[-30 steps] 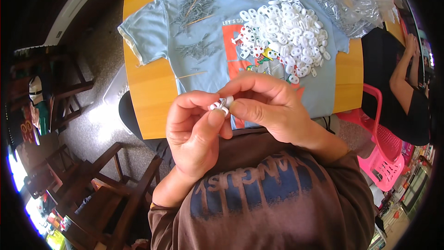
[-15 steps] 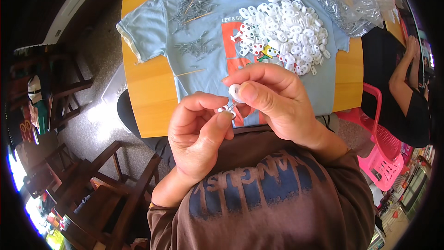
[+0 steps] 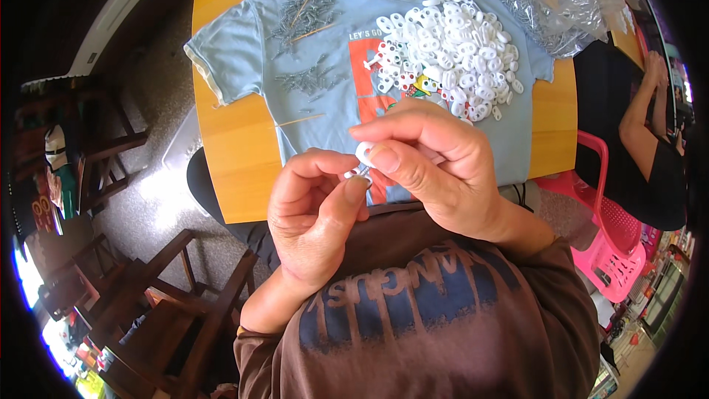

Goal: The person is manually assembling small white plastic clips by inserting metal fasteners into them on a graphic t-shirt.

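Just above my lap, at the table's near edge, both hands work close together. My left hand (image 3: 309,218) pinches a small white plastic piece (image 3: 351,174) together with a grey screw (image 3: 363,169) that points up and to the right. Between thumb and forefinger, my right hand (image 3: 443,166) grips a white oval plastic piece (image 3: 363,151) with a hole in it. That piece is right at the screw's upper end; whether the screw enters its hole cannot be made out. Beyond my hands a heap of similar white pieces (image 3: 469,55) lies on a light blue T-shirt (image 3: 236,59).
Two clusters of screws (image 3: 304,18) and thin sticks (image 3: 301,120) lie on the shirt's left half. A clear bag of screws (image 3: 550,21) sits at the far right of the wooden table (image 3: 236,170). A pink chair (image 3: 617,266) and another person's arm (image 3: 636,129) are at right.
My right hand has shifted slightly left and down, bringing its white piece closer to the screw in my left hand. The left hand has barely moved.
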Available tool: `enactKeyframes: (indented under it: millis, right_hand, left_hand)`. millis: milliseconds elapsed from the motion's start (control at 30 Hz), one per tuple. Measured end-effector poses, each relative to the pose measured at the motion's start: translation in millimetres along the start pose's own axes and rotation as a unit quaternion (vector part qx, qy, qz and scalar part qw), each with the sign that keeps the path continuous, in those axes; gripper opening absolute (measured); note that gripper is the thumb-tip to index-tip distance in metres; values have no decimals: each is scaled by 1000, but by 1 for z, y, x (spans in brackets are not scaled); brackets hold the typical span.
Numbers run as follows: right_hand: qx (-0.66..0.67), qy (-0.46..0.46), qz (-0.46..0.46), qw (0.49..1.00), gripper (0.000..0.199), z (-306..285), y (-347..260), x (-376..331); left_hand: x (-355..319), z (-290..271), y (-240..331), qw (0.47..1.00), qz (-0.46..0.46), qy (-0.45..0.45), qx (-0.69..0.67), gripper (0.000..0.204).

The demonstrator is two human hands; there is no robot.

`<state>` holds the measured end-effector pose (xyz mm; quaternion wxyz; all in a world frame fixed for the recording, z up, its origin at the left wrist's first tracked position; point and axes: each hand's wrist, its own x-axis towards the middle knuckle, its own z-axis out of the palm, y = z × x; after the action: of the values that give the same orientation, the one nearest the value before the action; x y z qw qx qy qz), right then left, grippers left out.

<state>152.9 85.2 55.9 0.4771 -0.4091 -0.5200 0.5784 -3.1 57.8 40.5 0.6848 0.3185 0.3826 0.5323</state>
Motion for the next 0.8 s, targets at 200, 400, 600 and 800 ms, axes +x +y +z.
enactKeyframes:
  millis: [200, 400, 600, 800]
  right_hand:
    - [-197, -10, -154, 968, 18, -3, 3, 3]
    - [-217, -6, -176, 960, 18, -3, 4, 3]
    - [-171, -10, -146, 974, 17, -3, 9, 2]
    - [-134, -51, -172, 975, 19, -5, 8, 2]
  left_hand:
    - [-1, 2, -1, 1000, -8, 15, 10, 16]
    - [-2, 6, 1, 1000, -2, 23, 21, 22]
    - [0, 7, 1, 1000, -1, 18, -22, 24]
    - [-2, 5, 4, 999, -18, 7, -28, 33]
